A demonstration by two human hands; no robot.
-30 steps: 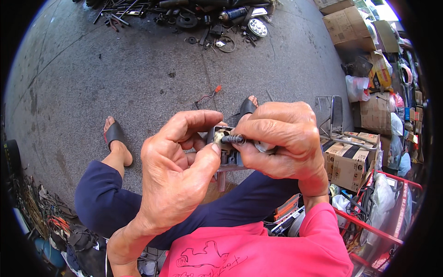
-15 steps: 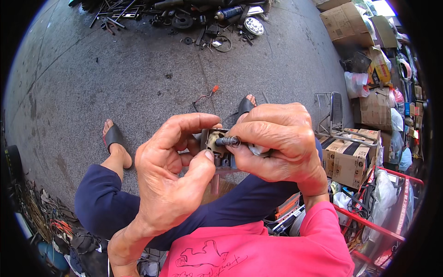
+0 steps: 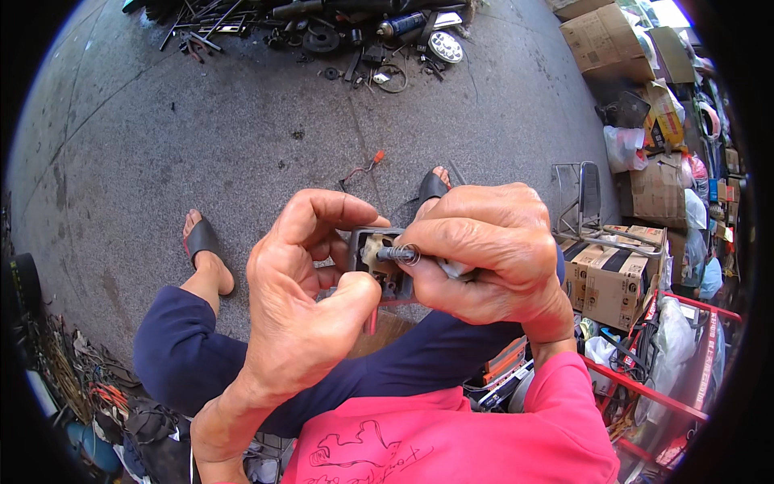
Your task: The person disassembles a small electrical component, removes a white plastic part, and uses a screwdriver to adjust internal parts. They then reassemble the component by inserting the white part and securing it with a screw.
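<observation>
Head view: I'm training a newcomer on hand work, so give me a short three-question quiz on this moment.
1. True or false: the left hand holds the small grey housing.
2. What does the right hand grip? A) a hammer B) a thin tool with a coil spring at its tip C) a paintbrush
3. What lies on the pavement just beyond the hands?

Key
1. True; thumb and fingers close around it.
2. B; the thin tool points into the housing.
3. A short wire with a red connector.
</observation>
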